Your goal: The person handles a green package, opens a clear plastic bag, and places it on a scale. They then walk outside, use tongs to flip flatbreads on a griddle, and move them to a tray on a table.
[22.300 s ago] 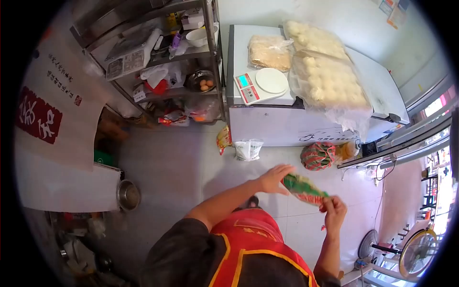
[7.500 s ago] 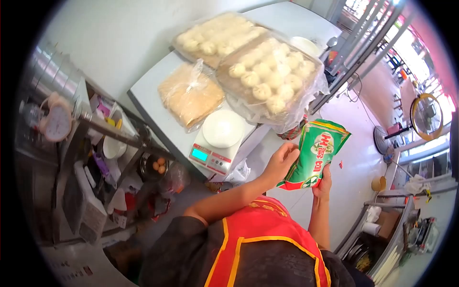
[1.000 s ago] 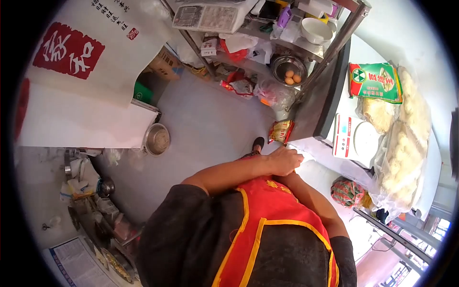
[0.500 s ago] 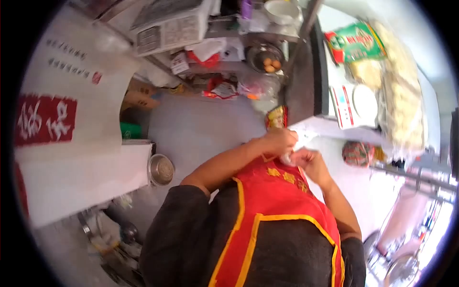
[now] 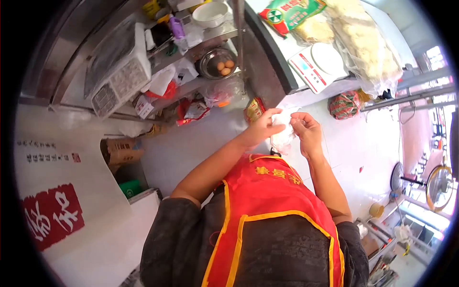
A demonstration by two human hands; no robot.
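Note:
A thin white plastic bag hangs between my two hands, in front of the red apron. My left hand has its thumb and fingers closed on the bag's left side. At the upper right of the bag, my right hand pinches its edge between thumb and fingertips. What the bag holds, if anything, I cannot make out. Just beyond my left hand stands a yellow and red packet, partly hidden.
On the counter at the upper right are a white kitchen scale, a green packet and a large clear bag of pale food. Shelves at the upper left hold a metal bowl with several eggs. A fan stands far right.
My view has turned, so the counter and shelves have shifted left. My hands have moved slightly apart, and more of the white bag shows, spread between them.

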